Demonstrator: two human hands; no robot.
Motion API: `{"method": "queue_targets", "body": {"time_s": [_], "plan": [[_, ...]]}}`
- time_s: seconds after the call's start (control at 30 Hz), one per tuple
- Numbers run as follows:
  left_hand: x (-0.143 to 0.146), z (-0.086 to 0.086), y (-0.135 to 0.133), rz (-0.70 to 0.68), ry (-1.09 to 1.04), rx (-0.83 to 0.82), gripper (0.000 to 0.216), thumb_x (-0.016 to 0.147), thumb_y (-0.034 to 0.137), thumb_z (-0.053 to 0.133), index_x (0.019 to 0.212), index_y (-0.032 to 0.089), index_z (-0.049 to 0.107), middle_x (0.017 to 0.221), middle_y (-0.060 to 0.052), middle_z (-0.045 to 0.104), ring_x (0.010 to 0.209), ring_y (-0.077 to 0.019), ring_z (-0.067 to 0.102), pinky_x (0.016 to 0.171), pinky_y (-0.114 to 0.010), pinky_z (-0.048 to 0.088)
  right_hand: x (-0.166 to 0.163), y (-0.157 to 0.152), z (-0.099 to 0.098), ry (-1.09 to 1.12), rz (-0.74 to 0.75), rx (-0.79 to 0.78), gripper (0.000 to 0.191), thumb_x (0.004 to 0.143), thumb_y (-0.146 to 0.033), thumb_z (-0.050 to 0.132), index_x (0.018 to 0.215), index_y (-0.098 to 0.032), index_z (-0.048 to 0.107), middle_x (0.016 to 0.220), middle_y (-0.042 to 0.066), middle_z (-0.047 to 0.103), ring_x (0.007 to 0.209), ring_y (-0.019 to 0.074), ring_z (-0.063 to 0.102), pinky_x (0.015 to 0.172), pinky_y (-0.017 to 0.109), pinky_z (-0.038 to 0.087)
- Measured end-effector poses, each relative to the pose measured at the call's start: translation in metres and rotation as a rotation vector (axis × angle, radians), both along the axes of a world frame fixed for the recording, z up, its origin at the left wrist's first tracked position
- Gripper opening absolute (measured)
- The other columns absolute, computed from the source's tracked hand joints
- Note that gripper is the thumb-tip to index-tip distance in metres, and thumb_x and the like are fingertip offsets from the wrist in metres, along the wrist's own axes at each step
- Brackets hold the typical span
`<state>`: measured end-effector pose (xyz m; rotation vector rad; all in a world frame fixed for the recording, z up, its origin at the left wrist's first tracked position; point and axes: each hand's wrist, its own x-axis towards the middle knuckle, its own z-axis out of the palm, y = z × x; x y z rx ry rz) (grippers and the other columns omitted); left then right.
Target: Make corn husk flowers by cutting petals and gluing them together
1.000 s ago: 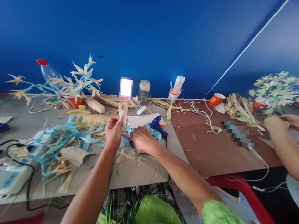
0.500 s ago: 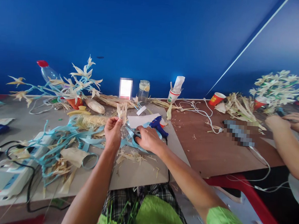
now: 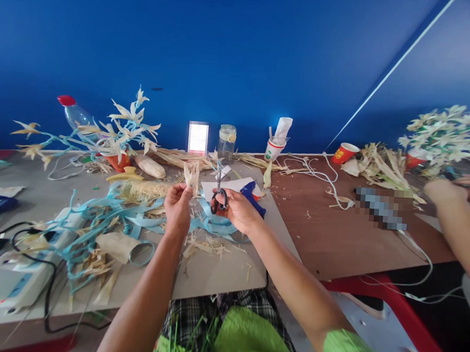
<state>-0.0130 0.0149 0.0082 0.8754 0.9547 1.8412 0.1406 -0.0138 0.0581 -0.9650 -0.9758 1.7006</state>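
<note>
My left hand (image 3: 179, 204) pinches a pale corn husk piece (image 3: 192, 174) that spreads upward in pointed strips. In my right hand (image 3: 236, 209) is a pair of black-handled scissors (image 3: 219, 199), the blades pointing up. The scissors stand a short way right of the husk, apart from it. Light blue ribbon (image 3: 215, 224) lies under and around both hands. Behind the right hand rest a white paper sheet (image 3: 208, 189) and a blue glue gun (image 3: 250, 190), partly covered by that hand.
Husk flowers on blue stems (image 3: 121, 128) stand at the left, near a power strip (image 3: 22, 282) with black cables. A clear jar (image 3: 226, 140), a paper cup (image 3: 275, 149) and a red cup (image 3: 344, 152) line the wall. Another person's hands (image 3: 445, 193) work at far right.
My right hand has turned the scissors from lying low by the ribbon to upright beside the husk. My left hand keeps its hold on the husk. The view has shifted slightly.
</note>
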Motion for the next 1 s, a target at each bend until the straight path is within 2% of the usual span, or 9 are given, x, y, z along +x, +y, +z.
{"method": "queue_targets", "body": {"time_s": [0.1, 0.2, 0.3, 0.37, 0.47, 0.67, 0.83, 1.0], "plan": [[0.001, -0.002, 0.0, -0.007, 0.013, -0.007, 0.026, 0.066, 0.032, 0.073, 0.078, 0.018, 0.055, 0.07, 0.002, 0.054, 0.064, -0.0083, 0.052, 0.065, -0.021, 0.041, -0.003, 0.005, -0.001, 0.067, -0.078, 0.025, 0.044, 0.058, -0.037, 0.075, 0.094, -0.018, 0.059, 0.065, -0.004, 0.058, 0.06, 0.0094, 0.053, 0.056, 0.02, 0.04], [0.003, -0.002, -0.001, -0.039, 0.038, -0.021, 0.026, 0.066, 0.032, 0.074, 0.078, 0.018, 0.056, 0.068, 0.003, 0.053, 0.062, -0.0077, 0.049, 0.063, -0.021, 0.039, -0.01, 0.014, -0.005, 0.034, -0.135, 0.097, 0.038, 0.059, -0.037, 0.074, 0.089, -0.017, 0.061, 0.061, -0.005, 0.055, 0.058, 0.0091, 0.05, 0.054, 0.02, 0.037], [0.006, 0.0, -0.004, -0.076, 0.095, -0.034, 0.024, 0.067, 0.032, 0.073, 0.078, 0.018, 0.057, 0.066, 0.003, 0.052, 0.06, -0.0074, 0.047, 0.062, -0.02, 0.038, -0.018, 0.022, -0.01, 0.02, -0.211, 0.111, 0.035, 0.06, -0.039, 0.072, 0.085, -0.017, 0.062, 0.059, -0.004, 0.056, 0.06, 0.0114, 0.053, 0.058, 0.023, 0.04], [0.008, 0.001, -0.006, -0.074, 0.135, -0.036, 0.023, 0.068, 0.031, 0.072, 0.077, 0.017, 0.057, 0.067, 0.003, 0.053, 0.061, -0.0074, 0.047, 0.062, -0.02, 0.038, -0.022, 0.024, -0.015, 0.037, -0.274, 0.127, 0.038, 0.06, -0.039, 0.072, 0.09, -0.019, 0.062, 0.063, -0.004, 0.06, 0.065, 0.0124, 0.056, 0.064, 0.025, 0.042], [0.011, 0.004, -0.008, -0.057, 0.172, -0.034, 0.022, 0.067, 0.03, 0.073, 0.076, 0.017, 0.057, 0.066, 0.003, 0.053, 0.06, -0.0076, 0.046, 0.062, -0.02, 0.038, -0.024, 0.025, -0.02, 0.055, -0.281, 0.174, 0.047, 0.058, -0.034, 0.073, 0.101, -0.02, 0.058, 0.068, -0.005, 0.062, 0.067, 0.011, 0.057, 0.067, 0.024, 0.043], [0.015, 0.005, -0.011, -0.099, 0.233, -0.045, 0.022, 0.066, 0.029, 0.074, 0.077, 0.017, 0.058, 0.067, 0.002, 0.055, 0.059, -0.008, 0.048, 0.059, -0.021, 0.038, -0.025, 0.026, -0.028, 0.005, -0.282, 0.208, 0.053, 0.057, -0.028, 0.074, 0.105, -0.02, 0.052, 0.06, -0.009, 0.057, 0.054, 0.0088, 0.053, 0.053, 0.021, 0.04], [0.016, 0.0, -0.011, -0.139, 0.171, -0.059, 0.023, 0.066, 0.029, 0.074, 0.077, 0.017, 0.058, 0.067, 0.003, 0.055, 0.059, -0.0075, 0.049, 0.06, -0.021, 0.039, -0.025, 0.027, -0.033, 0.044, -0.355, 0.16, 0.052, 0.057, -0.028, 0.073, 0.1, -0.021, 0.046, 0.056, -0.01, 0.057, 0.048, 0.0081, 0.051, 0.049, 0.02, 0.038], [0.015, -0.002, -0.008, -0.192, 0.041, -0.064, 0.025, 0.066, 0.03, 0.075, 0.078, 0.017, 0.058, 0.069, 0.002, 0.057, 0.061, -0.0077, 0.053, 0.064, -0.022, 0.042, -0.025, 0.025, -0.03, 0.11, -0.361, 0.142, 0.052, 0.056, -0.027, 0.073, 0.097, -0.021, 0.042, 0.056, -0.011, 0.057, 0.047, 0.0081, 0.051, 0.05, 0.021, 0.04]]}}
